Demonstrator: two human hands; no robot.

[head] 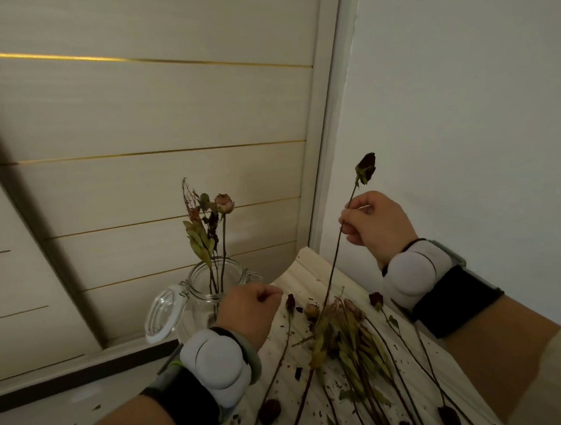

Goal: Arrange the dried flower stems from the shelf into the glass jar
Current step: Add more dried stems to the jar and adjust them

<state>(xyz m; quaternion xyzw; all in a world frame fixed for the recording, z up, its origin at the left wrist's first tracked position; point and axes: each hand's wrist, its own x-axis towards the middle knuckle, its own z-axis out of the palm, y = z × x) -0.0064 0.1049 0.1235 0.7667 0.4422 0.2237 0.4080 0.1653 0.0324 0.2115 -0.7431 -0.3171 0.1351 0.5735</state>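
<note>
My right hand (374,222) is raised, with finger and thumb pinching a dried rose stem (335,251) partway down. The dark, shrivelled bud stands just above my knuckles. The thin bare stalk slants down and away from the palm to the heap below.

There is open air to the left of this hand, all the way across to the glass jar (205,280). To its right the white wall (461,108) is near. Under my wrist the pale wooden shelf (302,269) ends in a moulded far edge. Its left edge runs down past my left hand (249,307).

That hand is curled into a fist with nothing that I can see in it. It sits at the shelf's left edge with the jar just beyond its knuckles, but I cannot tell whether they touch. The jar's mouth is open. Its hinged glass lid (163,310) hangs off the far side from my fist on a wire clasp.

A few dried stems (222,240) already stand in the jar. One has a faded pink rose head, and another carries drooping olive leaves. Below my right hand and to the right of my left lies the heap of loose stems (352,334), brown and leafy, with dark buds and crumbs strewn over the wood. Behind the jar are cream panels with gold strips (140,115).
</note>
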